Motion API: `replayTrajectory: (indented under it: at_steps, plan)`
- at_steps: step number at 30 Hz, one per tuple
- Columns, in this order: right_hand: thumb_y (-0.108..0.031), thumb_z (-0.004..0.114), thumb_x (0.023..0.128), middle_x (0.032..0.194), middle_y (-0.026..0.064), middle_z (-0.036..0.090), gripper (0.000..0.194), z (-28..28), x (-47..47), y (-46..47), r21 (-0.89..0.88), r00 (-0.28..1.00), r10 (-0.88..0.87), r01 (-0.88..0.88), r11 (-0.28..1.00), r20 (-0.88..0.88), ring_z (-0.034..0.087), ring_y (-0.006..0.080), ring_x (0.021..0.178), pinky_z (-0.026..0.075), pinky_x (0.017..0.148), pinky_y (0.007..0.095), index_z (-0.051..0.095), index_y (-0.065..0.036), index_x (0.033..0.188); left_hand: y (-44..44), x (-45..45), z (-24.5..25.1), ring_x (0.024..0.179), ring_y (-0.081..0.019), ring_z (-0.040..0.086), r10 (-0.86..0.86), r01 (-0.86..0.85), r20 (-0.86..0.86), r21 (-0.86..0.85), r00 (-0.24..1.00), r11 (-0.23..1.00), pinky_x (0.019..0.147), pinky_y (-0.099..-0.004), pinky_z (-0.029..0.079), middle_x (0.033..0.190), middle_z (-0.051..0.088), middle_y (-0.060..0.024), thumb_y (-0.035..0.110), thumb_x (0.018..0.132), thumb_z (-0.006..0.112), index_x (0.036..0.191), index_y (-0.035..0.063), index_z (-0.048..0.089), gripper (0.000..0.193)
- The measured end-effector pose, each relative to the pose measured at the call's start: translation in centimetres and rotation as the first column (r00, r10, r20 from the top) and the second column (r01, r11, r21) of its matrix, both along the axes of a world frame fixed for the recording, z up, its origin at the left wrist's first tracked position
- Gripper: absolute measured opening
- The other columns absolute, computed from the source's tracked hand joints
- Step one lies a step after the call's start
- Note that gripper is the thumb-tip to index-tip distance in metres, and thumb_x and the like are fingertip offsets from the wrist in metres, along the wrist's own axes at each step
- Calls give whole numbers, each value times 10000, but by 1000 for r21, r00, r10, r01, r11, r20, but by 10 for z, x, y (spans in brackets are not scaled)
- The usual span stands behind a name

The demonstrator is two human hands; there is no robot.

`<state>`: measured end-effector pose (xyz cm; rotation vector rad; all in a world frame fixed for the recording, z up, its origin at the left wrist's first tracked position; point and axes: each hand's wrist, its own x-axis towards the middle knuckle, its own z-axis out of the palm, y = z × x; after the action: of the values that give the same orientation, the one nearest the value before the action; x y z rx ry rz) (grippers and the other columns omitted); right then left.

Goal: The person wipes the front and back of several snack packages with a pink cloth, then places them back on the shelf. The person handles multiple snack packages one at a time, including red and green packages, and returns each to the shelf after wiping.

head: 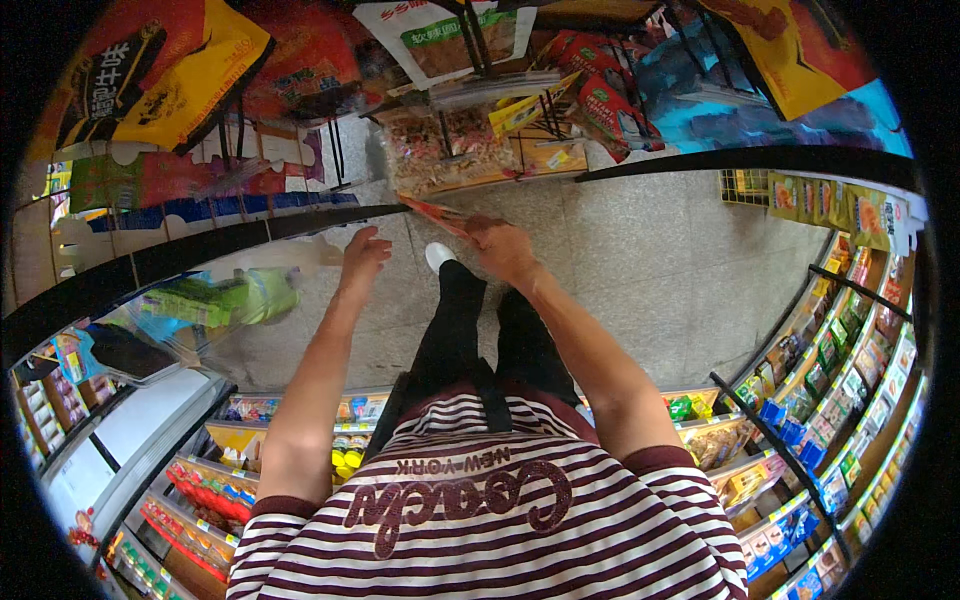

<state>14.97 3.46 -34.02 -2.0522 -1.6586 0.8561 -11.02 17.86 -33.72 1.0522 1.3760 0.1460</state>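
Note:
My right hand (499, 244) grips one end of a thin red-orange packet (439, 214), seen nearly edge-on. The packet's far end reaches the dark rack edge (337, 215) in front of me. My left hand (365, 259) is raised to the left of it, fingers bent and apart, holding nothing. Just beyond the packet, a clear bag of mixed pinkish and tan food (442, 154) sits on the rack. Behind that bag hangs a white pouch with a green band (450, 45).
Red and yellow packets (172, 75) hang at upper left, red pouches (607, 105) and blue packets (780, 127) at upper right. Green packages (232, 296) lie low on the left. Stocked shelves (840, 360) curve along the right and behind me. Grey tiled floor (637, 285) lies below.

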Motion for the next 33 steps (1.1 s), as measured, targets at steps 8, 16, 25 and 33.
replayTrajectory:
  at_steps: [8, 16, 25, 33]
  plan:
    - [-185, 668, 961, 972, 102, 719, 206, 9, 10, -5, -9, 955, 66, -71, 997, -288, 721, 249, 733, 570, 622, 372, 681, -15, 1077, 18, -6, -63, 1227, -213, 546, 13, 15, 353, -75, 935, 997, 945, -409, 430, 1352, 587, -38, 219, 924, 636, 1430, 166, 463, 537]
    - [-235, 682, 990, 707, 17, 642, 196, -16, 12, 7, -449, 458, -534, 290, 845, -711, 646, 98, 527, 439, 391, 262, 702, -40, 1002, -3, -20, -73, 1059, -147, 572, 144, -89, 263, -208, 954, 974, 913, -346, 397, 1118, 650, 31, 311, 941, 709, 1202, 200, 653, 289]
    - [-266, 693, 971, 643, 80, 678, 196, -57, -9, 56, -566, 316, -647, 315, 762, -694, 570, 137, 419, 381, 344, 299, 679, -76, 922, 0, -4, -76, 1005, -132, 574, 590, -558, 261, -191, 764, 807, 907, -361, 448, 1051, 650, 11, 351, 960, 698, 1072, 140, 653, 243]
    - [-195, 642, 990, 666, 87, 662, 151, -57, -25, 95, -616, 152, -703, 379, 691, -695, 589, 195, 432, 373, 327, 331, 625, -75, 900, 17, 8, -96, 1132, -174, 575, 671, -669, 351, -149, 653, 728, 896, -480, 510, 1201, 627, -14, 358, 978, 666, 1207, 151, 597, 316]
